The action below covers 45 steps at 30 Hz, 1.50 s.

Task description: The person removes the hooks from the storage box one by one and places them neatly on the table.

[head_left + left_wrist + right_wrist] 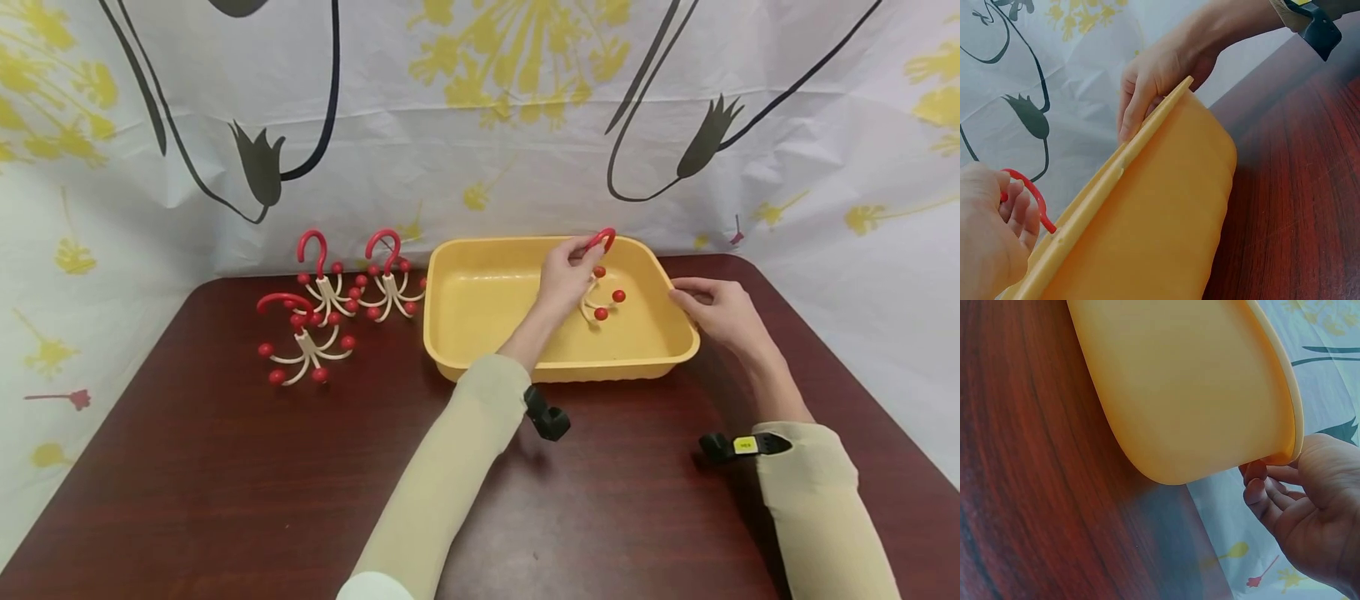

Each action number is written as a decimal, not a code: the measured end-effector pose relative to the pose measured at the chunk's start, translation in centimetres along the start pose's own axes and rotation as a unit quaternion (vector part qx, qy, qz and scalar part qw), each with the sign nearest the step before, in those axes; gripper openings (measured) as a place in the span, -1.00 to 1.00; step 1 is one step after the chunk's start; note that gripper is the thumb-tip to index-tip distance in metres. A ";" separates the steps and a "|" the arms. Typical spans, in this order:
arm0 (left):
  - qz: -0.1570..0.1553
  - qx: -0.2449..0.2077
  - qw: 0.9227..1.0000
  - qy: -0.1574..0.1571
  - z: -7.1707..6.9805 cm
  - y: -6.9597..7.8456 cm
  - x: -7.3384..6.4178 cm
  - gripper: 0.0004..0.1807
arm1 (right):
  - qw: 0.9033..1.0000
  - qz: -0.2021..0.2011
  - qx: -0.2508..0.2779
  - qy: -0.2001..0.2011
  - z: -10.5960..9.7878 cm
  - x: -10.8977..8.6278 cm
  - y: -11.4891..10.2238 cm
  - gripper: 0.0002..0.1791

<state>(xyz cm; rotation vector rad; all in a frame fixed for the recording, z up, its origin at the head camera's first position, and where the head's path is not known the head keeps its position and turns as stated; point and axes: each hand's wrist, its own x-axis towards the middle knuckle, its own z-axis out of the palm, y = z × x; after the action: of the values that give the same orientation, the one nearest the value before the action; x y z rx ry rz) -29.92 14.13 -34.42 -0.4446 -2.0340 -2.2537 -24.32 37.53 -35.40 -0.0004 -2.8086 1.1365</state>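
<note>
My left hand (564, 277) grips the red hook of a hanger (602, 237) over the right part of a yellow plastic basin (555, 372). Cream arms tipped with red balls spread below the hook, inside the basin; my hand hides part of them. In the left wrist view, the red hook (1040, 200) curves out from the fingers of that hand (988, 234). At the basin's right side, my right hand (723, 312) pinches the rim. The right wrist view shows the right hand (1319, 503) with its fingertips tucked at the rim's underside.
Left of the basin, three similar hangers stand on the dark wooden table (225, 475): a front one (306, 346), a back one (325, 287) and one (390, 283) close beside the basin's left wall. A patterned white cloth (360, 125) hangs behind the table.
</note>
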 end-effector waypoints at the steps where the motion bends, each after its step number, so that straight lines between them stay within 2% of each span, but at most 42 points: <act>1: 0.007 0.010 1.000 0.006 -0.1 0.0 0.0 -0.72 | 1.000 0.000 0.001 0.000 0.0 0.0 0.0 -0.41; 5: 0.034 0.046 0.998 0.004 -0.2 0.1 -0.2 -0.75 | 1.000 -0.001 0.002 0.000 0.0 0.0 -0.2 -0.41; 10: 0.049 0.064 0.997 -0.013 -0.1 0.2 -0.6 -0.75 | 1.000 0.004 -0.001 -0.003 0.0 -0.1 -0.3 -0.40; 17: 0.056 0.046 0.997 -0.012 -0.3 0.8 -1.3 -0.75 | 1.000 0.003 -0.007 0.001 0.1 -0.2 -0.2 -0.40; 22: 0.067 0.023 0.998 -0.002 -0.7 1.8 -1.8 -0.76 | 1.000 0.002 -0.011 0.003 0.1 -0.2 0.0 -0.40; 33: 0.109 -0.017 0.994 0.025 -3.1 5.2 -2.8 -0.78 | 1.000 -0.010 0.002 0.000 0.1 0.0 0.0 -0.41; 41: 0.115 0.008 0.993 0.031 -5.3 6.8 -3.6 -0.74 | 1.000 -0.016 0.001 0.001 0.0 -0.1 0.1 -0.42; 45: 0.112 -0.003 0.993 0.038 -6.6 7.6 -4.0 -0.74 | 1.000 -0.015 0.000 0.003 0.0 0.0 0.2 -0.42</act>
<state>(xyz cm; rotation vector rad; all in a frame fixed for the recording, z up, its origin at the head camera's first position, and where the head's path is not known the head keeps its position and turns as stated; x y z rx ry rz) -25.30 6.21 -28.70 -0.5481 -1.8399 -2.1104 -24.29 37.61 -35.55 0.0398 -2.7944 1.1275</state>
